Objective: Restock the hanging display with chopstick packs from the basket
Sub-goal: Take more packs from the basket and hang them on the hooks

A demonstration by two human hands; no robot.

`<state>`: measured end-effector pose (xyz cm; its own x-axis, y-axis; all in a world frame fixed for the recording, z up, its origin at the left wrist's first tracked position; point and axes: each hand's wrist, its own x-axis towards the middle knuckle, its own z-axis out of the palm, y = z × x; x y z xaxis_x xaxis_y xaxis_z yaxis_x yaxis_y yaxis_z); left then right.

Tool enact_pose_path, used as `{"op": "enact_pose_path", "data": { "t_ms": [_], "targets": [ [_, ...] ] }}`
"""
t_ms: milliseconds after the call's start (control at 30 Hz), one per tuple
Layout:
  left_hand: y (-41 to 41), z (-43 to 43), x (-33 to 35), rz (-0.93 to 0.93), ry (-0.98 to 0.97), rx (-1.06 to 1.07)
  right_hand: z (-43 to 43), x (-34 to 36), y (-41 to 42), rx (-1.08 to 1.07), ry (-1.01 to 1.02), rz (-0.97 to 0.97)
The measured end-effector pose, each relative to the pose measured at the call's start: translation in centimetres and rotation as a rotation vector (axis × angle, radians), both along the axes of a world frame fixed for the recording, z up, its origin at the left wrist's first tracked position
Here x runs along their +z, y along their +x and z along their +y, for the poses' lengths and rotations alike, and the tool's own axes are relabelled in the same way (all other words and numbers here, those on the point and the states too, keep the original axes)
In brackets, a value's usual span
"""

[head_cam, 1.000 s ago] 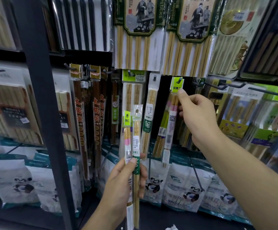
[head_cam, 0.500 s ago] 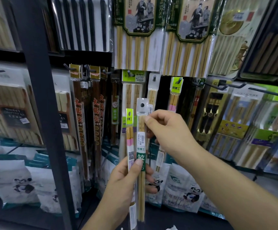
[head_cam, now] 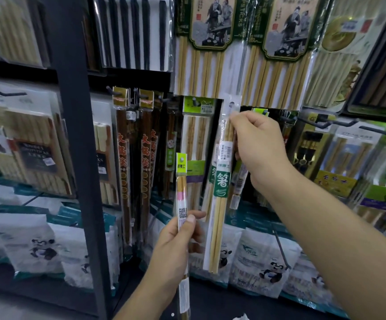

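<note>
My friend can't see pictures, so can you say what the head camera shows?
A person's right hand pinches a green-labelled chopstick pack near its top in front of a shop's hanging display, while the left hand holds a pink-banded pack.

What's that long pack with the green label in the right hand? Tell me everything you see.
The green-label pack is a long, narrow clear sleeve holding pale, bamboo-looking chopsticks. Its white header has a round hang hole; below are a barcode sticker and a green band with a white character. It hangs nearly upright before the display, apparently not yet on a hook. The right hand pinches it just under the header.
</note>
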<state>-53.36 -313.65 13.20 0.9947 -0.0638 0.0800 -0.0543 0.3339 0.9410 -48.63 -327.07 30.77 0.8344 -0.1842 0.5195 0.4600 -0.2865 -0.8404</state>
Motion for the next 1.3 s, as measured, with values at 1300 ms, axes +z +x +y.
{"op": "enact_pose_path", "data": {
  "t_ms": [1300],
  "targets": [
    [0.3,-4.9,7.2,-0.356,0.077,-0.089,-5.6,-2.2,-2.7,0.07,-0.102,0.009]
  ]
}}
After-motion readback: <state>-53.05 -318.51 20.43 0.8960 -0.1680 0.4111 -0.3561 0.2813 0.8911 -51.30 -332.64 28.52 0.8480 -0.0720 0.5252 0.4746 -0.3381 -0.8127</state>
